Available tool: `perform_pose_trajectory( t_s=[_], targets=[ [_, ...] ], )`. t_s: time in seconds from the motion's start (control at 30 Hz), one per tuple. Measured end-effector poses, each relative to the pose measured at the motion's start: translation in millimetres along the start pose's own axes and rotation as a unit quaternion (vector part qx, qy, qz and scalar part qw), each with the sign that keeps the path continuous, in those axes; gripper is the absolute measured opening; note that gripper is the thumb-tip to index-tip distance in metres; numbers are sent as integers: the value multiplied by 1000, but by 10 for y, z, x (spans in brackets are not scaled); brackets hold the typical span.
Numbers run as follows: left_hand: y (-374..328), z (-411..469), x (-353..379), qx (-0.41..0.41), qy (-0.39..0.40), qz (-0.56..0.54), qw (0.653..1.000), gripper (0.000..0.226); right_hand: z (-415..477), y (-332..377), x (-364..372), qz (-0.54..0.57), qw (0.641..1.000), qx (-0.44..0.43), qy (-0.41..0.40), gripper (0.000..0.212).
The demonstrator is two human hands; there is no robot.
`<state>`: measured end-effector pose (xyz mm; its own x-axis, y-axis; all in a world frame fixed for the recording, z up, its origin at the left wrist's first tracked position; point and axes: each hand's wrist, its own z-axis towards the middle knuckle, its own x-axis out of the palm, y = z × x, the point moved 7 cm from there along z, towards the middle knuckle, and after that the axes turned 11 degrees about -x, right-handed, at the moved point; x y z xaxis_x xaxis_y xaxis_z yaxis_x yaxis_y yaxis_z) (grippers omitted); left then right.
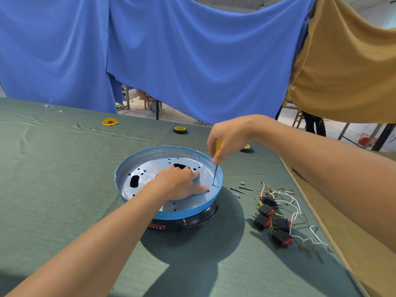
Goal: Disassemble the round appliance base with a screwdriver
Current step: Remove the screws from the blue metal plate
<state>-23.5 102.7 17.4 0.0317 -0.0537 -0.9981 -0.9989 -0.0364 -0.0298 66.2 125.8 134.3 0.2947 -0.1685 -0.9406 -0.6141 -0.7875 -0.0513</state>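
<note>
The round appliance base (137, 166) lies on the green table cover, a silver perforated plate inside a blue rim over a black body. My left hand (179, 182) rests on the plate, its fingers spread and pointing right toward a hole near the rim. My right hand (228, 139) grips the yellow handle of a screwdriver (216, 173) from above. The metal shaft stands nearly upright, and its tip meets the plate at the right edge just inside the blue rim.
Loose screws (241, 188) lie right of the base. Black and red switches (272, 224) with white wires (294, 207) sit further right, near the cardboard edge (334, 232). A tape roll (180, 130) and a yellow disc (110, 121) lie at the back. Blue and tan cloths hang behind.
</note>
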Motion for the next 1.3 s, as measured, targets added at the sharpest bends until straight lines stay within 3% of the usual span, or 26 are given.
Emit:
perform_pose_trajectory(
  t_s=[0.07, 0.1, 0.5, 0.73, 0.87, 0.93, 1.03, 1.17, 1.23, 1.3],
  targets=[
    [5, 5, -3, 1, -1, -1, 1000, 69, -32, -102, 35, 19, 998, 63, 22, 51],
    [10, 9, -5, 1, -1, -1, 1000, 68, -38, -120, 42, 16, 997, 78, 25, 53],
    [11, -23, 16, -4, -1, -7, 1000, 68, -81, 82, -54, -121, 992, -9, -35, 12],
    [17, -20, 8, -6, 8, -8, 1000, 68, -19, 144, -81, -84, 995, -28, -46, 16],
    [22, -29, -2, -6, 3, 0, 1000, 68, -6, 70, -49, -16, 999, 33, -25, 49],
    [15, -33, -7, -5, -1, -5, 1000, 67, -6, 64, -56, -1, 998, 47, -33, 38],
    [12, -72, 27, -7, 19, -19, 1000, 68, -59, 46, -90, 18, 995, 57, -84, 18],
    [169, -257, -23, -63, 63, -20, 996, 78, -107, -43, -5, 90, 976, 75, -182, 41],
    [214, -412, -91, -84, 55, -32, 994, 75, -120, -89, 28, 92, 961, 99, -240, 55],
    [91, -600, -153, -52, 22, -74, 996, 77, -131, -134, 38, 108, 949, 118, -273, 55]
  ],
)
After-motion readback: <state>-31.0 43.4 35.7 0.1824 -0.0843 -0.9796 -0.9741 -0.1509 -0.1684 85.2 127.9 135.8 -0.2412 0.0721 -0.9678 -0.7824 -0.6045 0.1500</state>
